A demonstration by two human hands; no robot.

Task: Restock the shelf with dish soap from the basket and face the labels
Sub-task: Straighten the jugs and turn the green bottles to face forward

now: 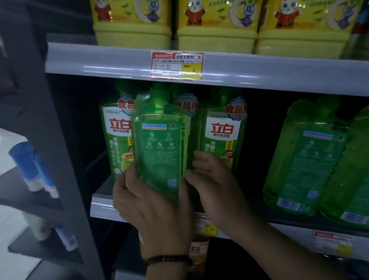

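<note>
A green dish soap bottle (160,146) stands upright at the front of the middle shelf (102,208), its back label towards me. My left hand (154,209) grips its lower left side. My right hand (214,186) holds its lower right edge, fingers curled behind it. Two green bottles with front labels showing stand behind it, one to the left (116,141) and one to the right (223,134). A third is mostly hidden behind the held bottle. No basket is in view.
Two green bottles (310,158) lean at the right of the same shelf with back labels out. Yellow soap bottles (217,14) line the shelf above. A grey upright post (51,133) borders the left; blue-capped items (32,166) sit beyond it.
</note>
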